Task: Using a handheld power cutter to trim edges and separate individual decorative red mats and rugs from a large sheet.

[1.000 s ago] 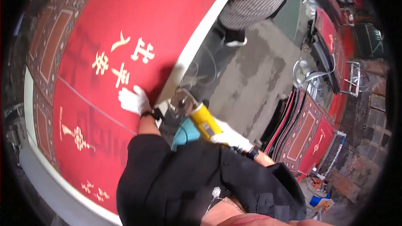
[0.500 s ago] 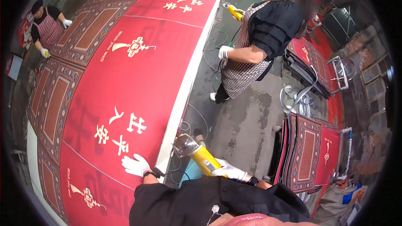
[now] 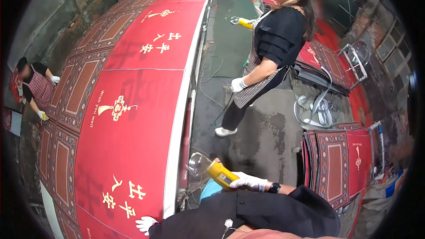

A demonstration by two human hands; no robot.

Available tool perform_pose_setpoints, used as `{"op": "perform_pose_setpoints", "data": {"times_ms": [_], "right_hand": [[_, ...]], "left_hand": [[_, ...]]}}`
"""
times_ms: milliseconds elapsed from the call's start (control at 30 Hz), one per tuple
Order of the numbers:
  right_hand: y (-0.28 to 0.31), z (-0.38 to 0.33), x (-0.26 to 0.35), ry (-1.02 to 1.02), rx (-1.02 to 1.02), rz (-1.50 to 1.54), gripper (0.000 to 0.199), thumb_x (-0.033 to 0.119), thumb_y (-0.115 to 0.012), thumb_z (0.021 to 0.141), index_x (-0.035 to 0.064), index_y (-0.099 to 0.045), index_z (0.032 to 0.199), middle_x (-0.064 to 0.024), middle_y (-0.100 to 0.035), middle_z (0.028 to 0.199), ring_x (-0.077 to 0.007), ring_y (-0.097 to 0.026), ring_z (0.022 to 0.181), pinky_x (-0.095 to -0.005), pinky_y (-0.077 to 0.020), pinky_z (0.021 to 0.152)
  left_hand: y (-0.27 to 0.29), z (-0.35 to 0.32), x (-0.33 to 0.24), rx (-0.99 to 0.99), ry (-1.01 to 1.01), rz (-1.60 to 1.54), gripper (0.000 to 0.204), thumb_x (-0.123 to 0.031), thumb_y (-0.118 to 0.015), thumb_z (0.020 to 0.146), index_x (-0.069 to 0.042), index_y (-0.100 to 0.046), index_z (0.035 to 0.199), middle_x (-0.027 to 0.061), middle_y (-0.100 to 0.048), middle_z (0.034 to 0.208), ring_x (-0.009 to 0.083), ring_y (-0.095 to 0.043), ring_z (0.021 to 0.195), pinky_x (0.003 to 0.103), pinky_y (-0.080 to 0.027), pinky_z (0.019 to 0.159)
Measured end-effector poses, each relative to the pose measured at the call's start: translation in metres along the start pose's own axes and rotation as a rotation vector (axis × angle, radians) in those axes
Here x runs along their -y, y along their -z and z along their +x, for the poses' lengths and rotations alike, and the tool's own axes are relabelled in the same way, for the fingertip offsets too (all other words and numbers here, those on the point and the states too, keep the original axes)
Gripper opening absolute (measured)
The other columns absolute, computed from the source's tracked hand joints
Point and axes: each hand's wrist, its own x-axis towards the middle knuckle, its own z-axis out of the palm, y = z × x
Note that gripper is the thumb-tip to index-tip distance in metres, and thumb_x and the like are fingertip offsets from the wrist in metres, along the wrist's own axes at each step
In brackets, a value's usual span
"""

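Observation:
My left hand (image 3: pixel 146 224), in a white glove, rests palm down with spread fingers on a red printed mat (image 3: pixel 146 141) near the table's right edge. In my right hand (image 3: pixel 250 182), also gloved, is a yellow hand-held electric rotary cutter (image 3: pixel 222 174). Its round metal blade head (image 3: pixel 198 164) points left toward the table edge, apart from the mat. The red mats lie in a long sheet with pale lettering and knot designs. Patterned brown mats (image 3: pixel 84 89) run along its left side.
A co-worker (image 3: pixel 279 40) stands beyond me in the aisle, holding another yellow cutter (image 3: pixel 243 22). Another person (image 3: pixel 39 84) is across the table, a gloved hand at the mats. Stacked mats (image 3: pixel 330 163) stand at right, near coiled grey strips (image 3: pixel 316 110). Cables (image 3: pixel 204 73) trail over the floor.
The view has shifted, so the table and its far end show more. My left hand appears lower in the picture, still flat on the red mat. The cutter stays in my right hand.

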Motion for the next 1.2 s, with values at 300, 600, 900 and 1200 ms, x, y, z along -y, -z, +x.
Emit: {"op": "perform_pose_setpoints", "data": {"times_ms": [300,600,900,1200], "right_hand": [[0.081,0.034,0.101,0.042,-0.009,-0.052,0.068,0.029,-0.075,0.081,0.0021,-0.045,0.136,-0.0059,-0.058,0.123,-0.0128,-0.052,0.111,-0.0285,-0.0403,0.097],[0.142,0.044,0.151,0.072,-0.034,0.247,0.062,0.025,-0.074,0.083,0.0042,-0.046,0.135,-0.0076,-0.059,0.116,-0.0158,-0.055,0.108,-0.0285,-0.0432,0.095],[0.229,0.066,0.272,0.085,0.025,0.107,0.069,0.026,-0.077,0.08,0.0021,-0.045,0.136,-0.0091,-0.058,0.12,-0.0175,-0.057,0.111,-0.0295,-0.0446,0.097],[0.278,0.089,0.36,-0.084,0.089,0.196,0.066,0.021,-0.078,0.079,0.0014,-0.045,0.134,-0.01,-0.059,0.116,-0.0212,-0.061,0.107,-0.0323,-0.0489,0.095]], "left_hand": [[0.113,-0.082,-0.238,-0.393,-0.434,-0.263,0.061,-0.047,-0.042,0.096,-0.008,-0.043,0.142,0.0125,-0.044,0.143,0.0297,-0.045,0.127,0.051,-0.044,0.093],[0.273,-0.181,-0.46,-0.032,-0.939,-0.4,0.085,-0.061,-0.043,0.091,-0.006,-0.02,0.152,0.0177,-0.022,0.156,0.0351,-0.019,0.144,0.057,-0.026,0.11],[0.297,-0.217,-0.49,0.251,-0.759,-0.155,0.12,-0.065,-0.069,0.072,-0.009,-0.001,0.154,0.0166,0.0,0.161,0.0355,-0.001,0.148,0.062,-0.026,0.109],[0.275,-0.191,-0.515,0.29,-0.69,-0.083,0.133,-0.065,-0.076,0.064,-0.003,0.001,0.153,0.0245,0.003,0.158,0.0408,0.0,0.147,0.056,-0.015,0.116]]}}
